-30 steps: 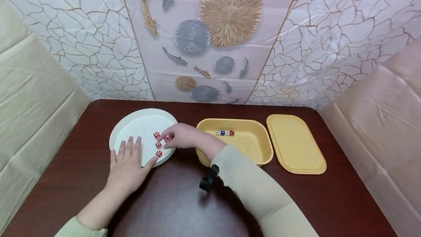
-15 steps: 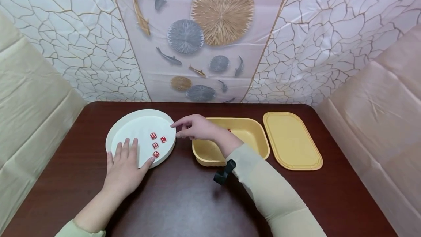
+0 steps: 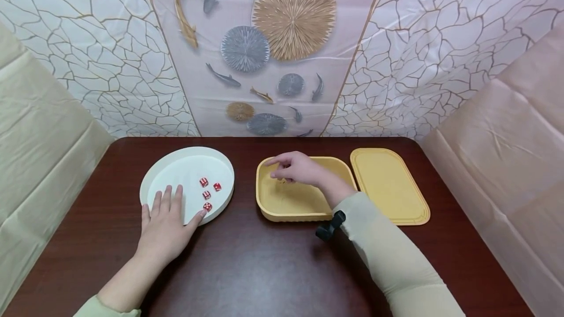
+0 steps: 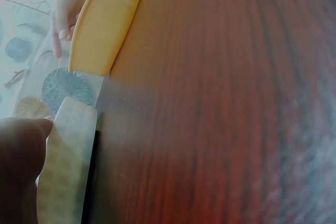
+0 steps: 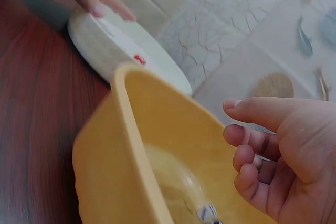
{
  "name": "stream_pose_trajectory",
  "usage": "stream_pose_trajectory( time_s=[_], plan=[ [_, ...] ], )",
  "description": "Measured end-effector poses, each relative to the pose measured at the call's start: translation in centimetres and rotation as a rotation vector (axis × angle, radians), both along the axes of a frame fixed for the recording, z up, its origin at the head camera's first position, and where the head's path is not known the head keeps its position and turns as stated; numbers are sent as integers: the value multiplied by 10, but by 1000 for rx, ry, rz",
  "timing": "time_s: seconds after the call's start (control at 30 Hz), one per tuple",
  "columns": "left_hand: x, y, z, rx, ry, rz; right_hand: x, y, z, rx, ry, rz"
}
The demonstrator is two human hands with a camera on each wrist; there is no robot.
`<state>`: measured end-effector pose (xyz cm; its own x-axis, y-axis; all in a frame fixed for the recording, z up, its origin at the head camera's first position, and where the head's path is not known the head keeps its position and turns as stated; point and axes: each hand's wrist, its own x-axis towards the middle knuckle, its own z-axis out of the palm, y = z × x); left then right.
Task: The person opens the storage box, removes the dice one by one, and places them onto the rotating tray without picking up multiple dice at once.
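My left hand rests over the near rim of the round white tray, fingers spread straight and thumb by the lowest red die. Several red dice, among them one by the tray's right side, lie inside. My right hand hovers over the yellow box. Its index finger is extended, the others are loosely bent, and I see nothing held. In the right wrist view a white die shows on the box floor at the frame's bottom; my right hand hides the dice in the head view.
A yellow lid lies flat on the dark wooden table, right of the box. Patterned cloth stands behind the table, with beige fabric walls at the sides. A black strap clip sticks out from my right wrist.
My right hand has moved right, from over the dice in the white tray to above the yellow box. The dice in the tray keep their arrangement. The left hand stays put; the head view shifts slightly.
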<state>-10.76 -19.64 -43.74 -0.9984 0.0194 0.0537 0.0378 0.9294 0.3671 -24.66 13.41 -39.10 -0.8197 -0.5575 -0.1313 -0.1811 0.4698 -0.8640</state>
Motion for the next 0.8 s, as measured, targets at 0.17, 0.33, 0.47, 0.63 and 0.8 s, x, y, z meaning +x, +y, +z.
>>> stream_pose_trajectory(
  time_s=[0.17, 0.33, 0.47, 0.63, 0.8],
  plan=[
    [-1, 0, 0, -4, 0, 1, 0, 28, -2, 60, 10, -41],
    [0, 0, 0, 1, 1, -2, 0, 58, -9, 90, -11, -99],
    [0, -1, -1, 0, -5, -1, 2, 74, -12, 78, -31, -125],
    [0, -1, 1, 5, -10, 1, 3, 84, -13, 98, -39, -142],
    [0, 2, 3, 4, -17, 0, 4, 87, -15, 127, -32, -162]
  ],
)
